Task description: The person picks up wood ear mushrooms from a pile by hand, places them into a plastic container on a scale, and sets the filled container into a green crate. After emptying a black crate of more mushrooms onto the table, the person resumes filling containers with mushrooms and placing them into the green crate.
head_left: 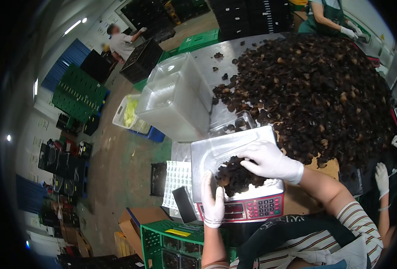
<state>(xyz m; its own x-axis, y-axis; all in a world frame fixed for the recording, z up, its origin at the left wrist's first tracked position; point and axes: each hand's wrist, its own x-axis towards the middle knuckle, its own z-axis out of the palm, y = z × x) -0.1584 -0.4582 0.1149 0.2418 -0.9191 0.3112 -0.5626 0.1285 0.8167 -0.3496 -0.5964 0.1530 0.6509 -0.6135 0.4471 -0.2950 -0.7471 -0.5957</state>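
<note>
**Metal worktop [229, 47] in a cluttered workroom, two white-gloved hands at a scale**

Black shadow swallows the corners of the view, and the worktop's far-right stretch is hard to make out. At its near edge stands the red-fronted scale [264, 207], its display partly glared out. On the scale's plate, a clear tray [223, 154] holds dark, crinkled pieces [236, 177]; glare and both hands hide much of its rim.

The person's right hand [268, 161] reaches in from the right, palm down, fingers bent onto the pieces; whether it pinches any cannot be told. The left hand [213, 204] comes up from the near edge, partly open, thumb spread from the upright fingers, beside the tray's left side; firm contact is unclear.

Left of the scale lie a label sheet [177, 177] and a dark flat object [184, 204]. Behind it rises a stack of clear containers [176, 105], seemingly empty, near another clear tray [238, 123] with some pieces. Below the near edge, a green crate [151, 237] holds filled clear boxes [180, 260], cut off by the frame. A large heap [315, 94] covers the worktop's right side, where co-workers' gloved hands [382, 179] show.
</note>
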